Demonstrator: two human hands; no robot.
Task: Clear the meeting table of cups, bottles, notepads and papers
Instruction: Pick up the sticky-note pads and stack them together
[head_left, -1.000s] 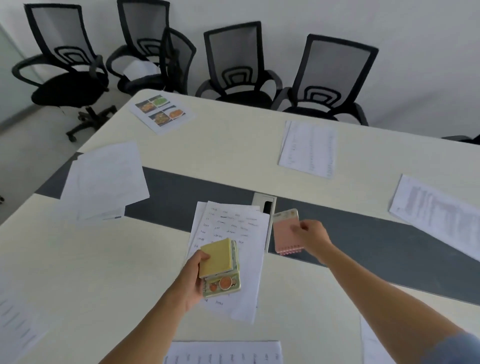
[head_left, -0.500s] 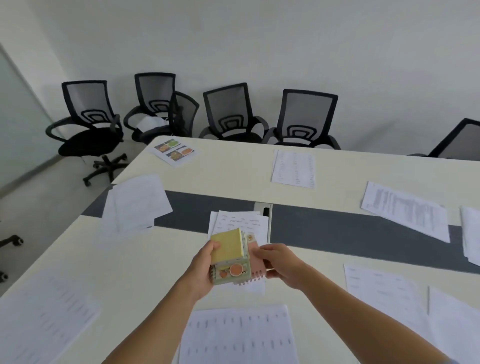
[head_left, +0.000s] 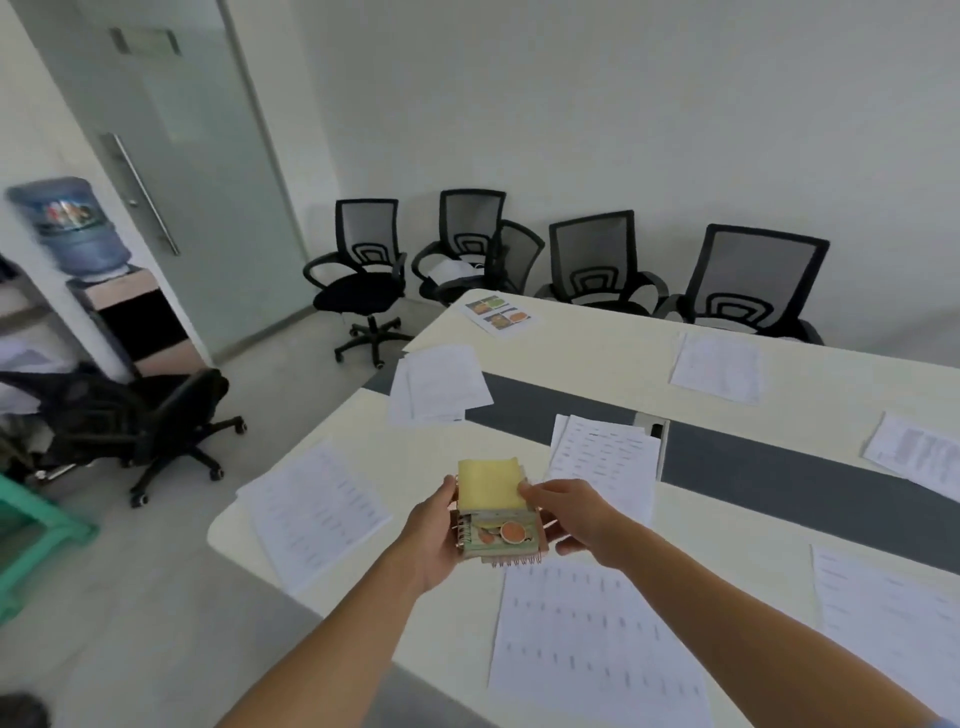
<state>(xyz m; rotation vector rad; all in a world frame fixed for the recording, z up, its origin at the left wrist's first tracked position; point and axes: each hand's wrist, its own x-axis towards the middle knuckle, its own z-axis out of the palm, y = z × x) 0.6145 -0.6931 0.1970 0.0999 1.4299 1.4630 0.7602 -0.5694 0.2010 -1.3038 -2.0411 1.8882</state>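
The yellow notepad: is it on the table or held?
Held: the yellow notepad tops a stack gripped by the left hand and right hand above the table.

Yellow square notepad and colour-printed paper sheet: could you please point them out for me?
Yellow square notepad (head_left: 488, 483), head view, middle of its top cover.
Colour-printed paper sheet (head_left: 498, 315), head view, centre of the page.
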